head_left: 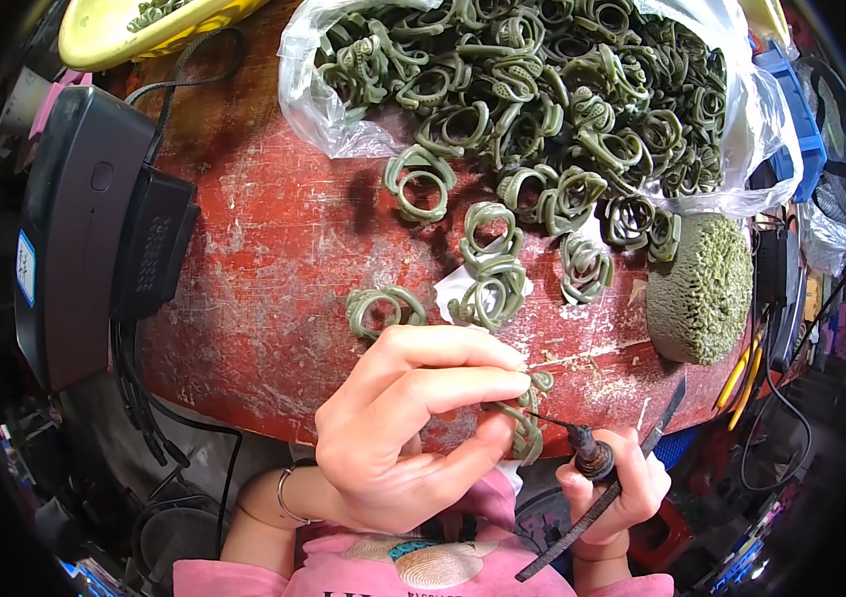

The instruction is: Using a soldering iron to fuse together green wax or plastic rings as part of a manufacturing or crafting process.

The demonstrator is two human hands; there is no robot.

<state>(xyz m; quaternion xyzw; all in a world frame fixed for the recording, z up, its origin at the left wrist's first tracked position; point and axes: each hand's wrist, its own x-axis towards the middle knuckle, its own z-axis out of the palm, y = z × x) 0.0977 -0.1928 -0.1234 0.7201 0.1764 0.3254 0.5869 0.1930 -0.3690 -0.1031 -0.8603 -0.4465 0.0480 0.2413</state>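
while the pink cloth shirt (343, 552) is closest, just beyond it the left hand (413, 423) pinches a small olive-green curled wax-like piece (528, 443) between thumb and fingers. the right hand (634, 488) is closed around a black pen-shaped tool with a thin needle tip (594, 456) and a long dark grey flat-bladed tool (572, 532). the piece lies between the hands, right of the left fingertips, its long axis running roughly away from the body; the needle meets that line crosswise from the right. the left hand is nearer, touching it; whether the needle touches it, i cannot tell. beyond, on a worn red table (244, 318), are loose green rings (515, 279), a rough green cylindrical block (697, 289) to their right, and, farther, a clear plastic bag (316, 109) heaped with more.
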